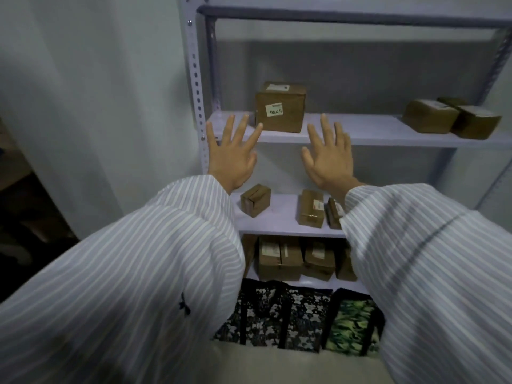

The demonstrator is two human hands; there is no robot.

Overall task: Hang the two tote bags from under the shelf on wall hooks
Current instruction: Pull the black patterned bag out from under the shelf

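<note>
Two tote bags stand on the floor under the lowest shelf board. The black-and-white patterned tote bag (277, 317) is on the left, and the green camouflage tote bag (352, 325) is beside it on the right. Both have black straps. My left hand (232, 156) and my right hand (328, 156) are raised in front of the shelf, far above the bags, fingers spread, palms forward, holding nothing. My striped sleeves hide parts of both bags. No wall hooks are in view.
A white metal shelf unit (360, 134) fills the view. A labelled cardboard box (279, 108) and two more at the right sit on the upper board. Several small boxes (310, 207) fill the lower boards. A pale wall (97, 106) is at the left.
</note>
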